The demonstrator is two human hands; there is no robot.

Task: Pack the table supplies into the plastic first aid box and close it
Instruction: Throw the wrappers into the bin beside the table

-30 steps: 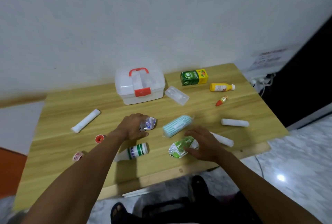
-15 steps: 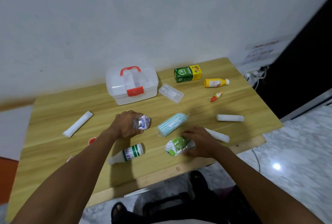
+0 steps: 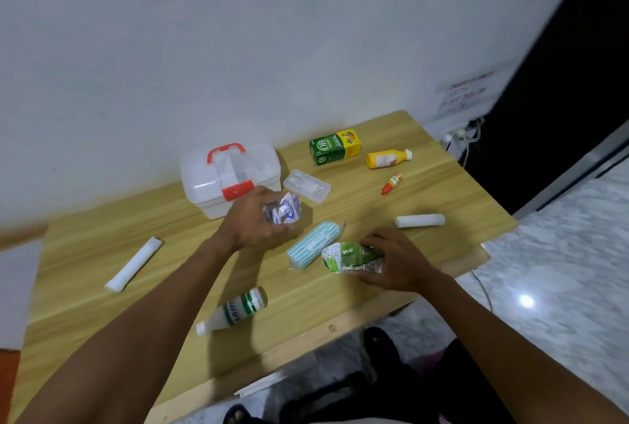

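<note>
The clear plastic first aid box with a red handle and red latch stands shut at the back of the wooden table. My left hand is raised just in front of the box, closed on a crumpled silver and blue packet. My right hand grips a green and white packet, lifted slightly near the front edge. A teal striped pack lies between my hands.
Also on the table: a white roll at left, a green-labelled white bottle near the front, a clear case, a green carton, a yellow bottle, a small red-tipped tube, another white roll.
My left hand has lifted the silver packet off the table and carried it toward the box. My right hand has picked up the green packet. The camera view shifted.
</note>
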